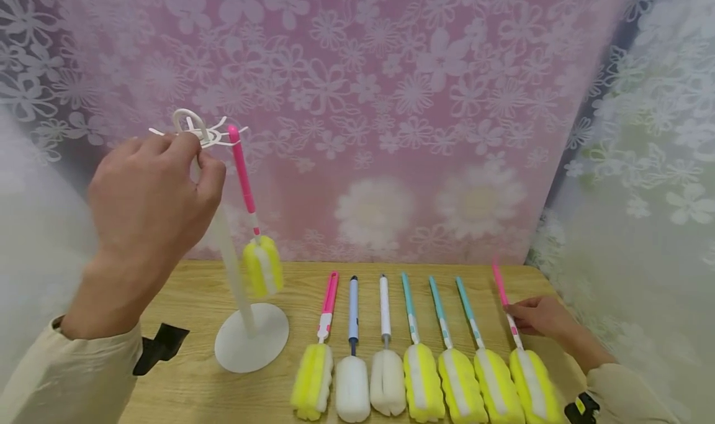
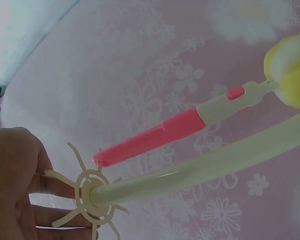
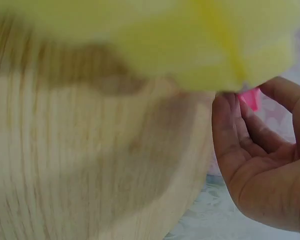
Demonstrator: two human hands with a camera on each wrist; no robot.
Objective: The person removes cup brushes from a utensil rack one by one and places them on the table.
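Note:
My left hand (image 1: pixel 151 194) grips the top of a white stand (image 1: pixel 231 266), fingers by its wheel of hooks (image 2: pixel 79 204). From one hook hangs a sponge bottle brush (image 1: pixel 242 169) with a pink handle and a yellow-and-white head, beside the pole. At the right end of the row, my right hand (image 1: pixel 539 317) pinches another pink-handled bottle brush (image 1: pixel 536 387) near the middle of its handle. Its yellow sponge (image 3: pixel 215 45) fills the top of the right wrist view, with a bit of pink handle showing at the fingertips.
The stand's round white base (image 1: pixel 274 349) is on the wooden table (image 1: pixel 184 362). Right of it lies a row of brushes: one pink-handled (image 1: pixel 329 297), one blue (image 1: pixel 354 306), one white (image 1: pixel 385 306) and three teal, including the leftmost teal brush (image 1: pixel 409 306). Floral curtain (image 1: pixel 357 101) hangs behind.

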